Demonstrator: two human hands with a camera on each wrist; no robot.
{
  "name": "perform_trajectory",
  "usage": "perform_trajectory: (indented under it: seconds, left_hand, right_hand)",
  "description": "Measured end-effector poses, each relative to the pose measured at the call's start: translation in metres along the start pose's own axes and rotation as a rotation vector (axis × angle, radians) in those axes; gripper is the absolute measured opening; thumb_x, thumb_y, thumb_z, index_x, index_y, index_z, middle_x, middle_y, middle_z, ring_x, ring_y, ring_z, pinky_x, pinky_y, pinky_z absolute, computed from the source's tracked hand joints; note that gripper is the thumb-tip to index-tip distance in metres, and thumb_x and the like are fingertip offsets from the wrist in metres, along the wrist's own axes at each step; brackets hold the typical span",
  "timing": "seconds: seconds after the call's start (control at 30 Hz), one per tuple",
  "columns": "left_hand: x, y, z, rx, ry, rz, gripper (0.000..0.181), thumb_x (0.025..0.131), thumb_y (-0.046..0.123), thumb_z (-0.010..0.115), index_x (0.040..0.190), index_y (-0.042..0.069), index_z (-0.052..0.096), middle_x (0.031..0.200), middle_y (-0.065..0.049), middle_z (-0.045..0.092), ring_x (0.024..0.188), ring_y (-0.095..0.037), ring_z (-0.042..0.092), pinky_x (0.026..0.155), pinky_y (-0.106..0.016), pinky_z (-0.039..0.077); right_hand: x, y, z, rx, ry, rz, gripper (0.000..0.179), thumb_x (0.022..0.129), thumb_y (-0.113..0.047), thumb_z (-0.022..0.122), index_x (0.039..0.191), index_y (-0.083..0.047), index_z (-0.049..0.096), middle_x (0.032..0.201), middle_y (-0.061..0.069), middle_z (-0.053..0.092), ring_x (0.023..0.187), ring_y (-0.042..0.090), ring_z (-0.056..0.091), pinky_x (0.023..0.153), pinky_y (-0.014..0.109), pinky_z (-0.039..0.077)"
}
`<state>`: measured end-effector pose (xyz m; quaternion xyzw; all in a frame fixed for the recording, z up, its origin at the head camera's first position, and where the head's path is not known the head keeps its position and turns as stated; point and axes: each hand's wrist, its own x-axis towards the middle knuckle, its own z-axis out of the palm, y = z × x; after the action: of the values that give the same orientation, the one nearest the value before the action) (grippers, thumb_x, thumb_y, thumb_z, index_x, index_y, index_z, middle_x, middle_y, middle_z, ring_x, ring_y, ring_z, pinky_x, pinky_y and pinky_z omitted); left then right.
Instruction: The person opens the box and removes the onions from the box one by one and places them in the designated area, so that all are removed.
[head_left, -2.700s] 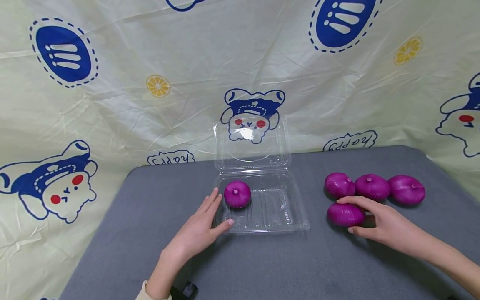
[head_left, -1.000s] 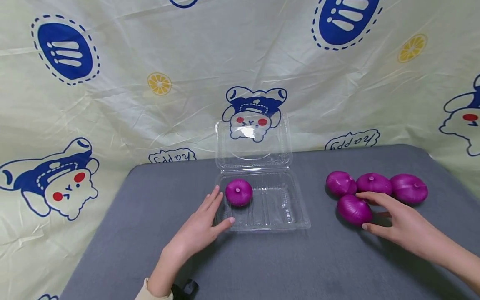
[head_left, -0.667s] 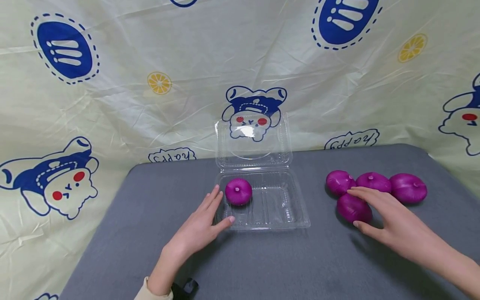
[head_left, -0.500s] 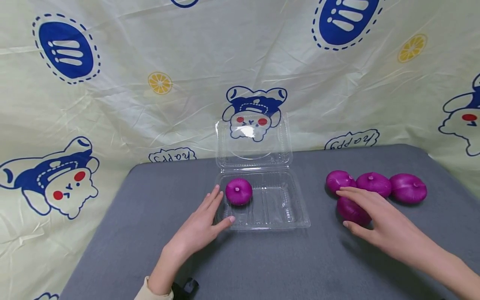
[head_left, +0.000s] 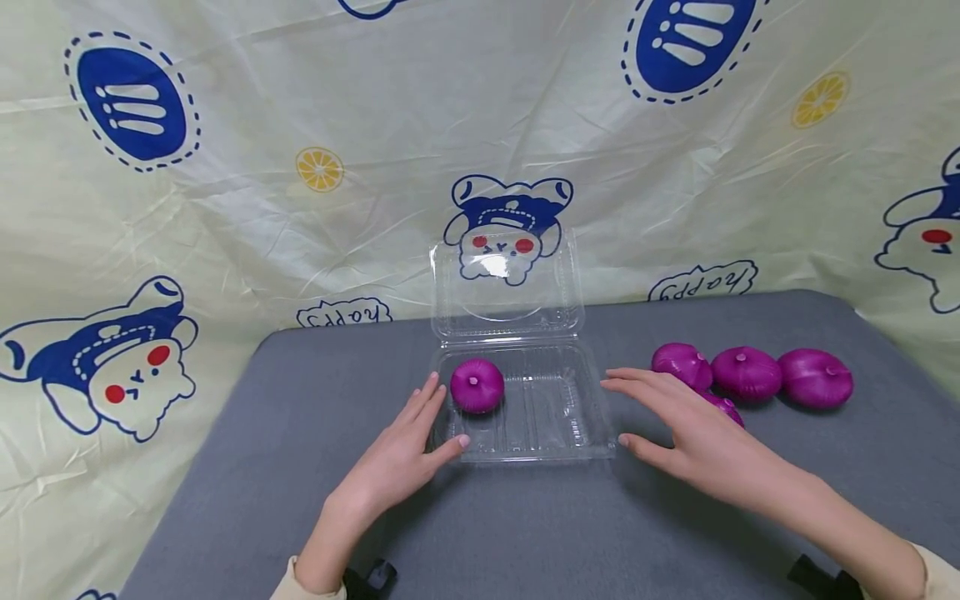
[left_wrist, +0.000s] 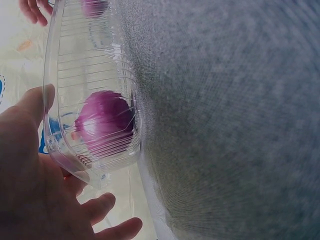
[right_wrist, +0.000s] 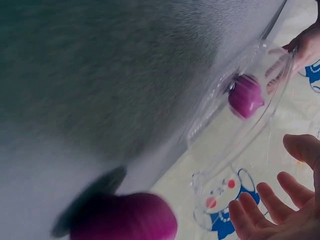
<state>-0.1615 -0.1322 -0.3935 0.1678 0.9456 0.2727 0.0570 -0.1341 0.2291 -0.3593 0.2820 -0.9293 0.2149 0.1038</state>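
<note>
A clear plastic clamshell box (head_left: 540, 457) stands mid-table, its lid tipped up at the back. One red onion (head_left: 477, 386) sits inside at the left; the left wrist view also shows this onion (left_wrist: 106, 122) through the clear wall. My left hand (head_left: 393, 458) lies along the box's left front corner, fingers extended, thumb at the rim. Just off the box's right side, my right hand (head_left: 697, 437) holds nothing, its fingers spread and fairly straight. It partly hides a red onion (head_left: 723, 406) behind it. Contact between right fingertips and box is unclear.
Behind the right hand, three more onions form a row: a left one (head_left: 678, 363), a middle one (head_left: 746, 373) and a right one (head_left: 815, 379). The grey cloth-covered table (head_left: 517, 533) ends at a printed curtain (head_left: 360, 225).
My right hand first held the front onion and shifted it slightly right, against the row. It then released it and moved left to the box. My left hand stayed put.
</note>
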Motion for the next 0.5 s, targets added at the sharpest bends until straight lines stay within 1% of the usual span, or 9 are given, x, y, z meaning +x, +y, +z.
perform_trajectory:
  seconds: [0.1, 0.23, 0.37, 0.5]
  left_hand:
    - [0.0, 0.0, 0.0, 0.002, 0.001, 0.004, 0.082, 0.094, 0.055, 0.058, 0.156, 0.012, 0.028, 0.164, 0.006, 0.008, 0.149, -0.025, 0.012, 0.113, -0.055, 0.024]
    - [0.0, -0.001, 0.0, 0.003, -0.001, 0.003, 0.082, 0.094, 0.055, 0.058, 0.156, 0.011, 0.028, 0.164, 0.006, 0.008, 0.149, -0.025, 0.012, 0.113, -0.056, 0.024]
    - [0.0, 0.0, 0.0, 0.005, -0.005, -0.003, 0.082, 0.094, 0.056, 0.058, 0.156, 0.012, 0.027, 0.164, 0.006, 0.008, 0.149, -0.025, 0.012, 0.113, -0.057, 0.024]
    - [0.0, 0.0, -0.001, 0.005, -0.005, -0.005, 0.082, 0.094, 0.056, 0.058, 0.156, 0.012, 0.027, 0.164, 0.006, 0.007, 0.149, -0.025, 0.012, 0.112, -0.057, 0.024]
  right_hand:
    - [0.007, -0.004, 0.007, 0.046, -0.034, 0.004, 0.065, 0.084, -0.022, 0.08, 0.142, -0.024, 0.051, 0.146, -0.004, 0.045, 0.132, 0.02, 0.043, 0.096, 0.047, 0.049]
    - [0.015, -0.009, 0.016, 0.095, -0.068, 0.008, 0.064, 0.085, -0.024, 0.078, 0.143, -0.024, 0.051, 0.147, -0.004, 0.044, 0.133, 0.02, 0.041, 0.096, 0.046, 0.049]
    - [0.023, -0.012, 0.024, 0.139, -0.078, -0.002, 0.063, 0.086, -0.025, 0.078, 0.143, -0.026, 0.05, 0.148, -0.005, 0.043, 0.134, 0.018, 0.041, 0.097, 0.045, 0.048]
    - [0.031, -0.015, 0.03, 0.168, -0.088, -0.004, 0.063, 0.086, -0.025, 0.077, 0.143, -0.027, 0.049, 0.149, -0.005, 0.042, 0.134, 0.019, 0.041, 0.097, 0.047, 0.048]
